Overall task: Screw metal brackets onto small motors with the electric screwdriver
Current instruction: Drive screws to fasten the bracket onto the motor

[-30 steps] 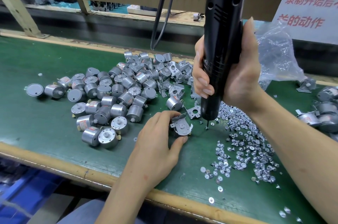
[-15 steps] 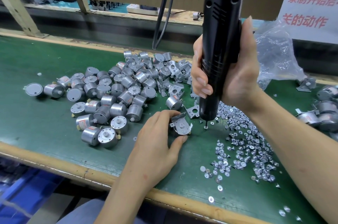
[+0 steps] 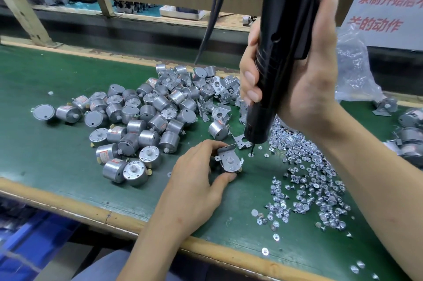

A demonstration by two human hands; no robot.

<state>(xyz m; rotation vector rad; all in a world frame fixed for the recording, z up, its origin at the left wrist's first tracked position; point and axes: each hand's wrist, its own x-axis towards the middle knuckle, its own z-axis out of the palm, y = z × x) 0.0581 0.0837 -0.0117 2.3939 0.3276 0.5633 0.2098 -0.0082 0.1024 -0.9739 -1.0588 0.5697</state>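
A: Hands?
B: Left hand pinches a bracketed motor between thumb & fingers, low on the table. Right hand is clenched round the black electric screwdriver, upright, just right of it. The bit tip sits on a loose screw.
A: Around them?
B: Shiny flat-head screws scattered to the right, round silver motors piled to the left, bent sheet-metal brackets behind. Green tabletop w/ wooden edge.

I hold one screwdriver and one bracketed motor. Left: several dozen loose motors, roughly ten brackets. Right: screws beyond counting, one plastic bag.
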